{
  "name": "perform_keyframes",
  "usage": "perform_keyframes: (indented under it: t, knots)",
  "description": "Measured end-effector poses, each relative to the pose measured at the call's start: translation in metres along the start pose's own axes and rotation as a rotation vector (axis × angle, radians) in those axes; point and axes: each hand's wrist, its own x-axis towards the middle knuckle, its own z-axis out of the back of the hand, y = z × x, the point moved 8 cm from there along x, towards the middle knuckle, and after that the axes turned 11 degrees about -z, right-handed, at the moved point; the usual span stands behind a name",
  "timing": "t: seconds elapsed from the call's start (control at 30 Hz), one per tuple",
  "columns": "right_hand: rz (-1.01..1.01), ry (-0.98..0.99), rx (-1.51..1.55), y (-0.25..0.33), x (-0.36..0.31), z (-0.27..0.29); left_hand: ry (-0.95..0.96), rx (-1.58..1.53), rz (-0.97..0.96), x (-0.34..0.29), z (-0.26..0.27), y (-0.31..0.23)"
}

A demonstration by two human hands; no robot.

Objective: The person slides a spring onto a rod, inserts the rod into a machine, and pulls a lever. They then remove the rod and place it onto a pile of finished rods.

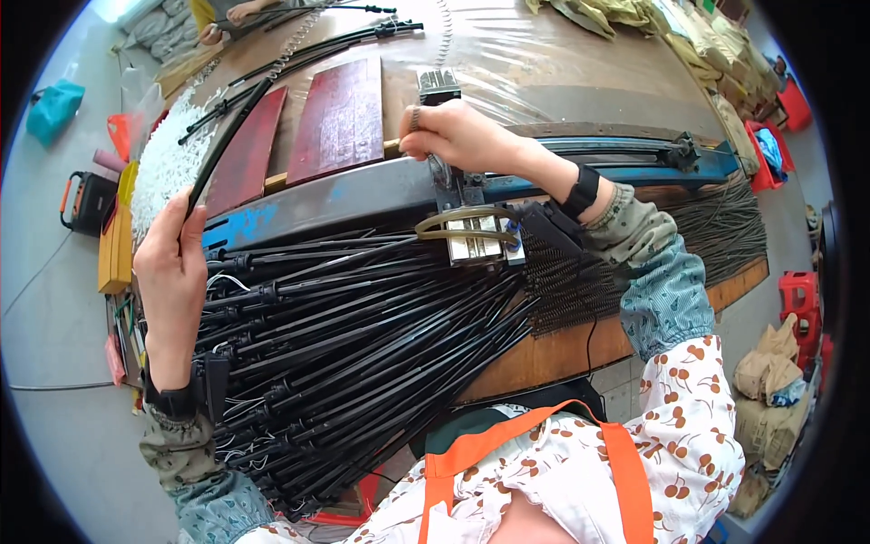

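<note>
My left hand [172, 272] grips the lower end of a black rod [231, 136], which slants up and away to the right over a reddish board. Above the bench rail, my right hand [467, 136] is closed in a pinch around a small dark coil spring [415, 119]. Just beyond that hand stands a metal block [439, 84]; below it, a silver clamp-like fixture [476, 240] has a yellowish tube [453, 216] looped over it. A large bundle of black rods [362, 340] fans out below, and a heap of dark springs [634, 263] lies right of the fixture.
A blue-and-grey metal rail [344, 195] crosses the bench, with red boards [335, 122] behind. White small pieces [172, 150] are piled at left. Another person's hand [243, 11] works at the far left. Red stools [800, 304] stand at right.
</note>
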Motion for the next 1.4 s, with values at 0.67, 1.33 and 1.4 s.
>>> perform_keyframes:
  t: [0.67, 1.33, 1.4]
  knots:
    - [-0.011, -0.171, -0.609, -0.018, -0.020, 0.020, 0.032, 0.024, -0.041, -0.005, -0.015, 0.022]
    - [-0.274, -0.589, -0.774, -0.182, -0.251, 0.192, 0.255, -0.322, -0.245, 0.058, -0.221, -0.078]
    - [-0.258, -0.606, -0.764, -0.180, -0.248, 0.191, 0.167, -0.405, -0.247, 0.060, -0.222, -0.083]
